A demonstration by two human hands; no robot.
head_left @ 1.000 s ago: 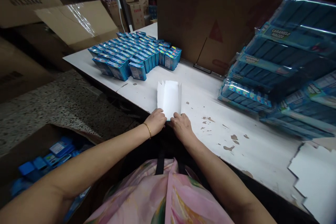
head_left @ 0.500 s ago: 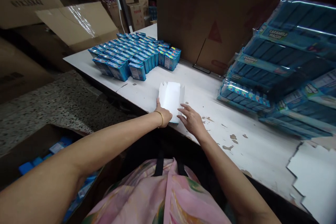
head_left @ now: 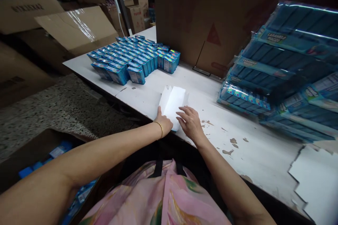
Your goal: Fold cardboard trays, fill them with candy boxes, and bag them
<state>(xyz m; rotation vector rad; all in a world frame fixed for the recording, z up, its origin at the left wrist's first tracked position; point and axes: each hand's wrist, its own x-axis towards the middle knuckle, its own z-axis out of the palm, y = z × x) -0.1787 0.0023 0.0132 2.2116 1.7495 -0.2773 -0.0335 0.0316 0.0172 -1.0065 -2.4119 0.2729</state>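
while a person is working at the near edge of a white-topped work counter [head_left: 237, 130] with chipped, brown-stained patches, the left hand [head_left: 164, 123], circled at the wrist by a thin gold bangle [head_left: 158, 125], is pressing its raised thumb against the left side of a single folded white paperboard sleeve [head_left: 173, 105]. its other fingers are hidden, so whether it is pinching the sleeve cannot be told. the right hand [head_left: 190, 123] is spreading its fingers [head_left: 183, 111] at the sleeve's lower right edge, apparently without closing on it. the sleeve is lying tilted near the counter's front edge, its slit flaps pointing toward the far edge. it is likely to handle as a light, thin, fairly stiff piece, best taken by its long sides, since the flaps look easy to crease. beyond it, dozens of small blue rectangular candy cartons [head_left: 134, 58], too many to count exactly, are standing in tight rows toward the far left corner. at least four shrink-wrapped blue bundles [head_left: 274, 56] are lying stacked along the right side, and one open brown cardboard carton [head_left: 50, 134] holding loose blue packs is sitting below the counter's left edge.
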